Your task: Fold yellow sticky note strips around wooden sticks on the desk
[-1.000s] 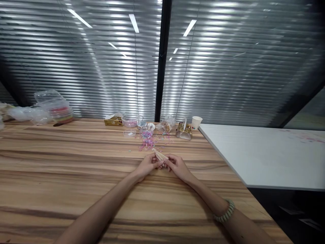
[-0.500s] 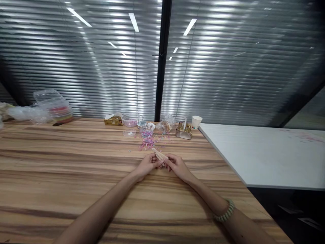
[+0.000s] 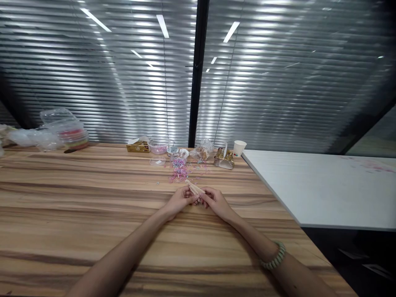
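Both hands, left hand and right hand, pinch a wooden stick between them, its near end apparently hidden by fingertips.

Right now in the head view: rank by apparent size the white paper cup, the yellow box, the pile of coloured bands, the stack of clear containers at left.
1. stack of clear containers
2. pile of coloured bands and yellow box: look alike, not ranked
3. white paper cup
All lie far from the camera, at similar depth.

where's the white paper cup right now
The white paper cup stands at the far edge of the wooden table, right of centre, just right of the gold box, beside the white table.
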Tool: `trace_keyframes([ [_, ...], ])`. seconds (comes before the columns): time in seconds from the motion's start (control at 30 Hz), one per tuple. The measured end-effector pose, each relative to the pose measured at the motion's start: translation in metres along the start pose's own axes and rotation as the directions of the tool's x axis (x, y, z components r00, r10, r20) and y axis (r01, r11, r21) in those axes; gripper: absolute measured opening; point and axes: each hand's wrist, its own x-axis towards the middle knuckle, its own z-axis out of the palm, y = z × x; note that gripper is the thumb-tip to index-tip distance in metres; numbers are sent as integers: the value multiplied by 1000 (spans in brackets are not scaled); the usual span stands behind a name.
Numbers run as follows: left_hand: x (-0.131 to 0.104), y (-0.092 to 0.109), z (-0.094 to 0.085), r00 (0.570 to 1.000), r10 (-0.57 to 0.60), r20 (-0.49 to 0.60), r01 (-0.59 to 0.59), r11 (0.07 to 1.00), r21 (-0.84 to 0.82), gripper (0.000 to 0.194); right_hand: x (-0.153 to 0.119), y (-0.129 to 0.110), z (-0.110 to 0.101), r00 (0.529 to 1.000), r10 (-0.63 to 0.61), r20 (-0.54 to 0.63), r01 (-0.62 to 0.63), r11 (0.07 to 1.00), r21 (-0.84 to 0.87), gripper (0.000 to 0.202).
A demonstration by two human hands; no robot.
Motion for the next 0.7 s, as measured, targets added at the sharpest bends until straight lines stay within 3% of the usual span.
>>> trace_keyframes([
  [0.7, -2, 9, 4, 999, 5, -51, -5, 1000, 5, 31, 0, 1, 1, 1000, -22, -2, 22, 1000, -18, 35],
])
